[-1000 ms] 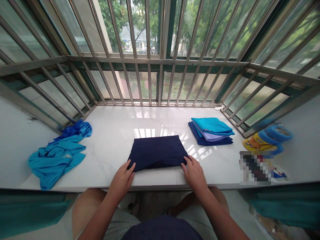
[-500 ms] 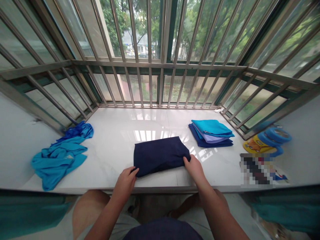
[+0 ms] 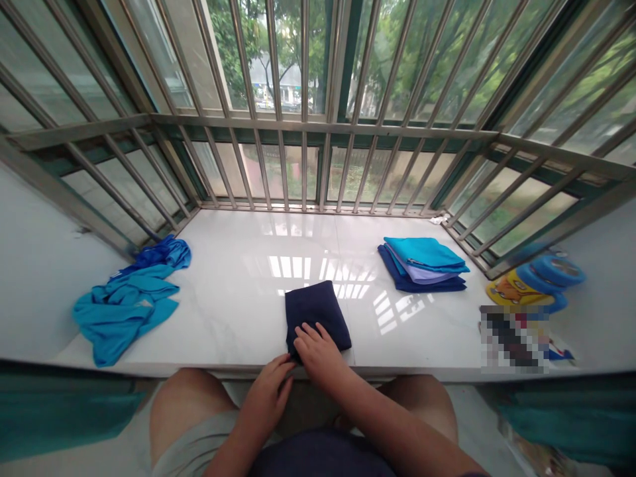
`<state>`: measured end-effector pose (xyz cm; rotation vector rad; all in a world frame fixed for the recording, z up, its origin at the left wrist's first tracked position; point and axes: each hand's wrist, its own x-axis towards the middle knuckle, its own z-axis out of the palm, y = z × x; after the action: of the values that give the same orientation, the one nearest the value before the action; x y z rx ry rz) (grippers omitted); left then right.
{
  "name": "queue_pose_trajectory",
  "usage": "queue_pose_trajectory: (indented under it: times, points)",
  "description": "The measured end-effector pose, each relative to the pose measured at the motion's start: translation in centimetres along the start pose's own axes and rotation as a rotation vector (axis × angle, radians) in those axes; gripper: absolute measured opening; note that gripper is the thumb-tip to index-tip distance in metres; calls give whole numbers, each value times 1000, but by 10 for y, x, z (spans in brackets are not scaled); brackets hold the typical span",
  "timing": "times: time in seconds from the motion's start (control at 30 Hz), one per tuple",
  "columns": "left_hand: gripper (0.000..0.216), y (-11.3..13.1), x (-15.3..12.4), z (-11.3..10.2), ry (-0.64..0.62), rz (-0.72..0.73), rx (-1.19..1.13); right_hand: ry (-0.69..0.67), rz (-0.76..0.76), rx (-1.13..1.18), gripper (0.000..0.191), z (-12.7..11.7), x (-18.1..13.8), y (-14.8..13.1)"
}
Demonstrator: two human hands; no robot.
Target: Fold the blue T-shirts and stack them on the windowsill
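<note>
Dark navy folded cloth [image 3: 316, 310] lies near the front edge of the glossy white bench [image 3: 233, 291]. Right hand [image 3: 318, 351] rests flat on it, grip released; left hand [image 3: 271, 392], also open, touches its near corner. Pressing evenly outward would likely leave the edges aligned.

A white marble ledge [image 3: 238, 291] is carrying everything. A folded navy cloth [image 3: 313, 308] is lying at its near edge, directly under the flat right hand [image 3: 318, 351]. A crumpled blue heap [image 3: 124, 305] is sitting well left of that grip, and a folded stack [image 3: 422, 265] is resting farther back to its right, well apart.
</note>
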<state>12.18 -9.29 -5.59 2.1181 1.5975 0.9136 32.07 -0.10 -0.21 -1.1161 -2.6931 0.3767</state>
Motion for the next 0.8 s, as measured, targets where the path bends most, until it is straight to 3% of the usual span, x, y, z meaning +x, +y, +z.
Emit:
queue_pose_trajectory:
  times: [0.1, 0.23, 0.27, 0.4, 0.47, 0.53, 0.63, 0.7, 0.8]
  points:
    - [32, 2, -1, -5, -20, 8, -1, -27, 3, 29, 38, 8, -9, -3]
    - [26, 2, 6, -24, -21, 9, -53, 21, -47, -10, 81, 16, -17, -6]
    - [26, -1, 9, -30, -8, -3, -61, 45, -50, -46, 79, 22, -19, -8]
    - [33, -32, 27, -47, 93, -56, 14, 123, -49, -119, 39, 48, -31, -12]
    - [38, -52, 37, -46, 147, -53, 99, 108, -47, -45, 29, 44, -39, -11]
    - [44, -69, 46, -40, 177, -9, 197, 100, 38, 89, 32, 22, -45, -6]
    - [53, -83, 52, -25, 157, 75, 358, 210, 364, 332, 43, -39, -48, 16]
    - [54, -86, 52, -18, 129, 83, 436, 364, 594, 491, 28, -85, -45, 43]
    - [54, -85, 50, -14, 116, 53, 461, 529, 754, 714, 32, -147, -38, 94]
